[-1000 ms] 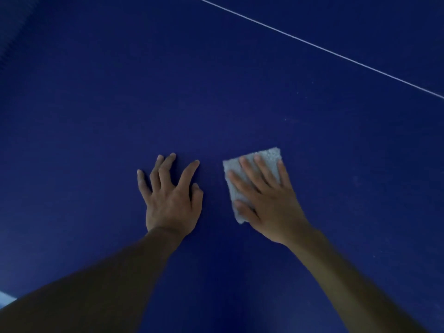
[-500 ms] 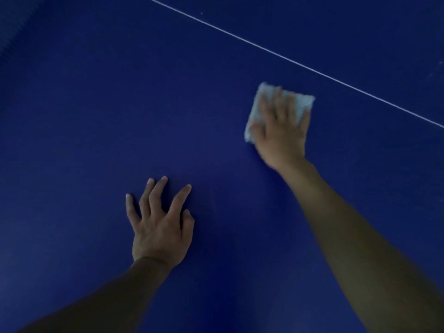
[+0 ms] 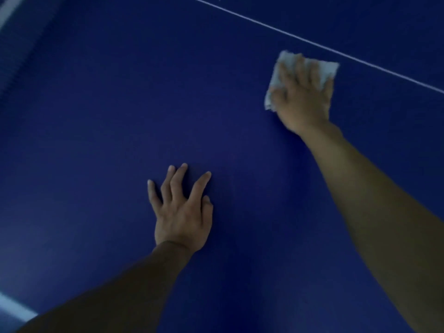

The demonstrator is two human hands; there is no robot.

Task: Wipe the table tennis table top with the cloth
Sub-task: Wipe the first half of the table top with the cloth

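The dark blue table tennis table top [image 3: 101, 131] fills the view. A folded pale grey cloth [image 3: 328, 68] lies flat on it at the upper right, just short of the thin white centre line [image 3: 374, 66]. My right hand [image 3: 303, 97] presses down on the cloth with spread fingers and covers most of it. My left hand [image 3: 181, 212] rests flat on the bare table nearer to me, fingers apart, holding nothing.
A white edge stripe [image 3: 14, 306] shows at the lower left corner. The net's dark band [image 3: 21, 44] runs along the upper left.
My right hand has slid the cloth away from me and to the right, from beside my left hand up to the white line. My left hand stays planted.
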